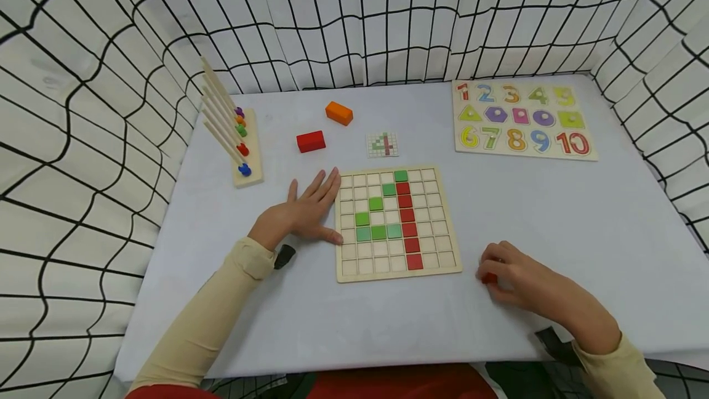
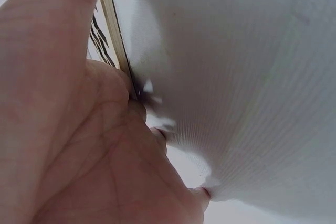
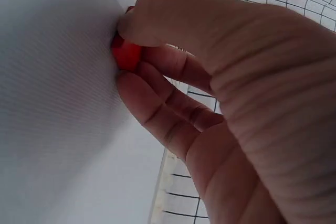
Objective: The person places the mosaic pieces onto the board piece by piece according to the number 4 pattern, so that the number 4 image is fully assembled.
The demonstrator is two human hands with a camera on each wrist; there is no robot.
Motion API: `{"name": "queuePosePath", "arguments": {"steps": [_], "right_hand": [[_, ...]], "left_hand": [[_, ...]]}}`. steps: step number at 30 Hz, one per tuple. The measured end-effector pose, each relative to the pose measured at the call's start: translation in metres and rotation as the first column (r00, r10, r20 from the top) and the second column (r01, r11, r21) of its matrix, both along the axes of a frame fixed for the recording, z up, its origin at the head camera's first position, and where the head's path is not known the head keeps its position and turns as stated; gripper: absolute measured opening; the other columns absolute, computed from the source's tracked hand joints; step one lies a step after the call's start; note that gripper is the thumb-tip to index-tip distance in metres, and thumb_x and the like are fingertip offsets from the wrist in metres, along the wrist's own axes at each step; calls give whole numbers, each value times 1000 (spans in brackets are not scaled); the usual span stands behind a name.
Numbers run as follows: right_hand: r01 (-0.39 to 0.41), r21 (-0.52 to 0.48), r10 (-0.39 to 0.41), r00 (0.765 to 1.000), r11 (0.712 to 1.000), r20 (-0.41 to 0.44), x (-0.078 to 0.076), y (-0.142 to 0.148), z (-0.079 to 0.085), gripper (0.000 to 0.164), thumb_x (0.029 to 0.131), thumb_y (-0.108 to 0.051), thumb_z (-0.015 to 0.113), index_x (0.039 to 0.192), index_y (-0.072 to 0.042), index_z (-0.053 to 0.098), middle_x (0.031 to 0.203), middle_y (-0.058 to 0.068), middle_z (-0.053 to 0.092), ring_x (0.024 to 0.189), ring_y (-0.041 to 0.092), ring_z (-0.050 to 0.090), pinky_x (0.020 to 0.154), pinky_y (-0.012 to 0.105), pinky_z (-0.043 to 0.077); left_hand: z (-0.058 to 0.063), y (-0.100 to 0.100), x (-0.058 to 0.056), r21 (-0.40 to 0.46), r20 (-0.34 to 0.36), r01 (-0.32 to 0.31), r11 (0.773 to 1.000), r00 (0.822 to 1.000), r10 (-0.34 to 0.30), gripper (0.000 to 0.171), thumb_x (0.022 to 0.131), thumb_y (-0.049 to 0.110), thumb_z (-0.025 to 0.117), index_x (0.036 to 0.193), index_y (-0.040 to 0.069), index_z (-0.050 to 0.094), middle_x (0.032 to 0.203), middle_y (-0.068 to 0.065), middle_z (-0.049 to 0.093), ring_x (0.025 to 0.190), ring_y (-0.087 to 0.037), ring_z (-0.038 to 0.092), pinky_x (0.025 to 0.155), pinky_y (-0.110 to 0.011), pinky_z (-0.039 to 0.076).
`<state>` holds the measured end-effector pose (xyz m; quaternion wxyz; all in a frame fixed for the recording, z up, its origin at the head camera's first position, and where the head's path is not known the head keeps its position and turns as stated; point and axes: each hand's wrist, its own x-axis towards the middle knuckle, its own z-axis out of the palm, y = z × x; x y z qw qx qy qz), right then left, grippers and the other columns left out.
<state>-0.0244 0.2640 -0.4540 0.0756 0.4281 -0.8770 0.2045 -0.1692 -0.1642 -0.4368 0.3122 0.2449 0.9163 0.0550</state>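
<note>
A wooden grid board [image 1: 432, 245] lies in the middle of the table, with green and red square tiles in some of its cells, forming a figure 4. My left hand [image 1: 307, 211] rests on the table along the board's left side, fingers spread, thumb and index fingertip right at its edge. In the left wrist view the palm fills the left half, with the board's edge [image 2: 114, 30] beyond it. To the right of the board, my right hand [image 1: 515, 279] pinches a small red piece [image 3: 127, 56] low over the white cloth. Most of that piece is hidden by the fingers.
Behind the board lie a small pattern card [image 1: 382, 145], a red block [image 1: 311, 141] and an orange block [image 1: 339, 113]. A peg stand [image 1: 252, 140] with coloured pieces is at the left. A number-and-shape puzzle [image 1: 523, 119] lies back right. Black netting [image 1: 388, 23] surrounds the table.
</note>
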Motion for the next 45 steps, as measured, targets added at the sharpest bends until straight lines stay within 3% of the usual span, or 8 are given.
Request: {"name": "queuePosePath", "arguments": {"steps": [3, 11, 19, 33, 40, 45], "right_hand": [[-20, -16, 20, 1000, 1000, -24, -4, 0, 1, 48, 58, 7, 97, 89, -18, 69, 100, -2, 60, 89, 9, 53, 74, 14, 47], [-20, -11, 19, 997, 1000, -72, -18, -3, 16, 48, 58, 6, 99, 94, -12, 73, 103, 1, 63, 94, 12, 58, 77, 16, 54], [-68, -6, 67, 993, 998, -101, -36, -12, 24, 46, 60, 5, 100, 96, -10, 75, 104, 2, 65, 95, 12, 60, 77, 23, 59], [-46, 81, 44, 998, 996, 35, -67, -49, 30, 28, 77, 0, 94, 99, -8, 79, 107, 4, 66, 99, 13, 61, 80, 28, 63], [-69, 124, 60, 995, 990, 76, -84, -73, 25, 17, 84, -1, 89, 98, -6, 81, 105, 7, 67, 96, 16, 61, 81, 28, 62], [-61, 110, 43, 986, 992, 161, -91, -83, 18, 15, 87, 0, 87, 101, -3, 83, 102, 7, 69, 96, 18, 64, 82, 30, 62]], "left_hand": [[0, 0, 0, -2, -1, -1, 1000, 1000, 1, 136, 89, 69, 76, 171, 12, -17, 179, -6, -26, 168, -34, -22, 127, -77, -11], [-19, -6, -8, 22, 2, -6, 1000, 1000, 6, 142, 84, 77, 75, 169, 17, -21, 178, 0, -31, 167, -30, -28, 127, -77, -14], [-5, -3, -3, 36, 26, -12, 999, 1000, 11, 140, 85, 75, 76, 171, 14, -17, 179, -4, -27, 167, -32, -24, 127, -76, -14], [-5, -3, -4, 39, 18, -18, 999, 1000, 17, 139, 85, 75, 75, 171, 15, -16, 180, -3, -26, 168, -31, -24, 127, -76, -15], [-4, -3, -2, 42, 17, -12, 999, 1000, 11, 141, 84, 76, 75, 171, 14, -15, 180, -4, -25, 168, -33, -23, 125, -77, -15], [-1, -1, -1, 39, 30, -18, 999, 999, 17, 138, 86, 73, 75, 171, 13, -15, 180, -4, -25, 168, -32, -23, 126, -77, -15]]}}
